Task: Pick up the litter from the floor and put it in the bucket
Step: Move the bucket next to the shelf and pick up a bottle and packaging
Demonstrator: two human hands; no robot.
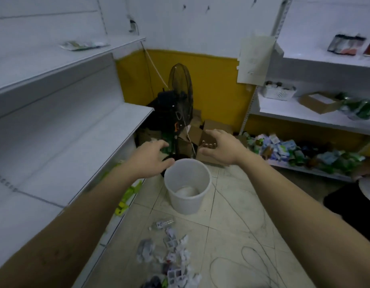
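The room is a narrow shop corner with a pale tiled floor [238, 204], white shelves [76, 142] on the left and a yellow wall [213, 80] behind a black fan [181, 90]. The tiles look smooth and hard, with thin dark lines across them.

The litter [173, 254] lies in a loose heap on the floor, at 6 o'clock from the bucket [186, 206] and a little apart from it. It is mostly crumpled paper and small blister packs, with one clear plastic bottle [164, 223] at the far edge of the heap. I judge all of it to be light and soft. The paper should squash easily, so I would gather it by the handful from above. The bottle may roll, so I would take it around the middle.

The left grip [150, 156] hovers at 10 o'clock of the bucket rim and the right grip [219, 148] at 1 o'clock. On both, the fingers are spread loosely and hold nothing. Something pale lies on the bucket bottom, but I cannot tell what.
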